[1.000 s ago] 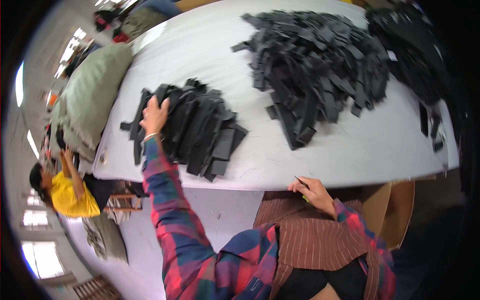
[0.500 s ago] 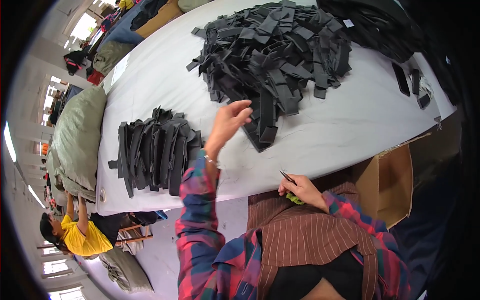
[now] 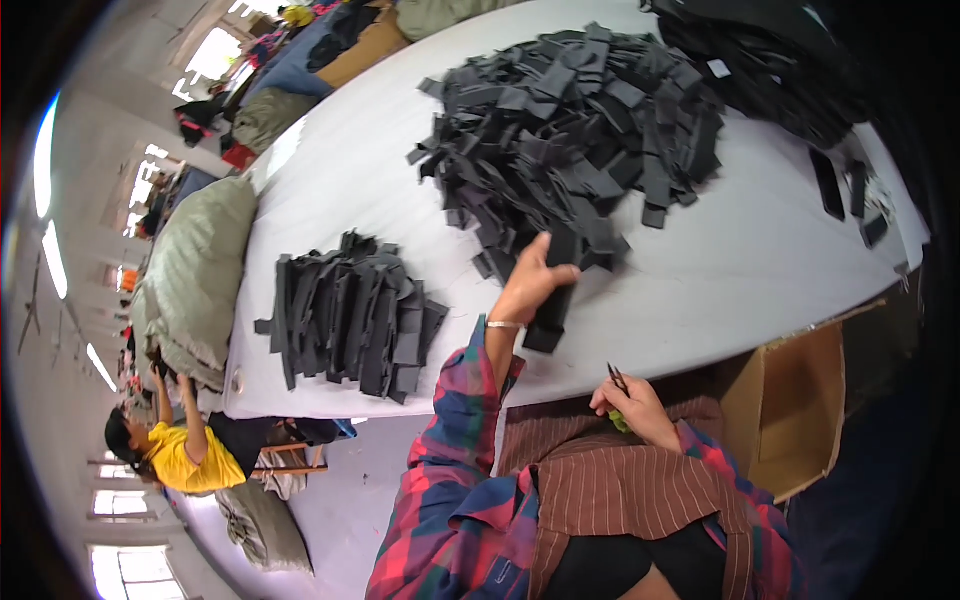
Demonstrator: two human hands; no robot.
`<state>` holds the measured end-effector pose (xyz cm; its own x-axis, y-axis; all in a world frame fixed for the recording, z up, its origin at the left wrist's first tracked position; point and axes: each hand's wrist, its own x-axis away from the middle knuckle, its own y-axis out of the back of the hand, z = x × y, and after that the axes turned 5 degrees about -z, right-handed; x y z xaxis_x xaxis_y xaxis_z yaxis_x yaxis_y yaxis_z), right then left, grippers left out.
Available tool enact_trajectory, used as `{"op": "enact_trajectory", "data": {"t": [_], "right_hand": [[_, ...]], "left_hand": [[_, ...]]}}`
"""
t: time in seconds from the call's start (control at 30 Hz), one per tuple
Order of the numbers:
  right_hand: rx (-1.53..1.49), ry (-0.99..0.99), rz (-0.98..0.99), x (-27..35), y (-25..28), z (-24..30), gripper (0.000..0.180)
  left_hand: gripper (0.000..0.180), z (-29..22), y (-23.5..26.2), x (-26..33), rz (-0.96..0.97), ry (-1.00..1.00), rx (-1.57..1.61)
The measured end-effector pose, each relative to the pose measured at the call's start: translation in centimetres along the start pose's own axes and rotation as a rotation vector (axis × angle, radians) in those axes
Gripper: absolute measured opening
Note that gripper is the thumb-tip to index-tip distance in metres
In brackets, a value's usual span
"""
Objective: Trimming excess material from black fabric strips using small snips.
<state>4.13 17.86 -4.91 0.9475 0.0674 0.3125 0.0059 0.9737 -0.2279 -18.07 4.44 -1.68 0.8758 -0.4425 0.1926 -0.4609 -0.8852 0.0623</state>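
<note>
Left hand (image 3: pixel 528 285) reaches out over the near edge of the white table (image 3: pixel 760 260), fingers closed around one dark grey fabric strip (image 3: pixel 553 300) at the near fringe of the big loose heap of strips (image 3: pixel 570 130). The strip hangs from the grip down toward the table edge, its lower end lying on the cloth surface.

Right hand (image 3: pixel 630 405) rests low at the lap, just under the table's near edge, closed on a small pair of snips (image 3: pixel 617 378) with a green handle part showing; the blades point up.

A neater stack of sorted strips (image 3: pixel 345 315) sits toward the near left corner, well apart from the heap. An open cardboard box (image 3: pixel 800 410) stands below the near right edge. A bulky grey-green sack (image 3: pixel 195 280) lies off the table's left end; a person in a yellow top (image 3: pixel 175 455) works below it.

Judgement on the pick: pull one strip only, lifting clear of the fringe so neighbours do not drag along; keep the snips pointed away until the strip is brought near.
</note>
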Motion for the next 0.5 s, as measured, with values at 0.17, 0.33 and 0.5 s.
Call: {"op": "enact_trajectory", "data": {"t": [0.17,0.33,0.5], "right_hand": [[-0.001,0.034,0.039,0.6,-0.1,1.7,0.028],[0.034,0.064,-0.027,1.1,-0.1,2.6,0.025],[0.242,0.098,-0.091,1.7,0.3,3.0,0.021]], "left_hand": [[0.049,-1.6,-0.7,7.7,0.146,0.191,0.427],[0.050,1.5,-0.5,11.8,0.080,0.171,0.487],[0.053,1.6,-0.6,13.6,0.177,0.152,0.612]]}}
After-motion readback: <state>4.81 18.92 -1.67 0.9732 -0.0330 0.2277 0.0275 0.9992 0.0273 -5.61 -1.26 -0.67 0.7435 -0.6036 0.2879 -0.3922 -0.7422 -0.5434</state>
